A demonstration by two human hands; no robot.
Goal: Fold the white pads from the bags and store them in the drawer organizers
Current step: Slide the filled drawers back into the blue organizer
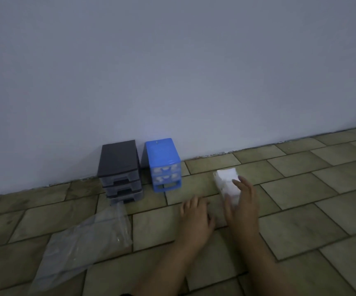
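A stack of white pads (226, 178) lies on the tiled floor, right of the organizers, apparently in a clear wrapper. My right hand (242, 201) covers its near end, thumb on the left side and fingers over the top, gripping it. My left hand (196, 214) rests palm down on the floor just left of the stack, holding nothing. The blue drawer organizer (164, 165) stands against the wall; its two upper drawers show white contents and its bottom slot looks hollow. The black drawer organizer (120, 169) stands to its left with its drawers pushed in.
A crumpled clear plastic bag (83, 240) lies on the floor at the left, in front of the black organizer. A plain wall (172, 71) rises directly behind both organizers. Olive floor tiles (301, 227) stretch to the right.
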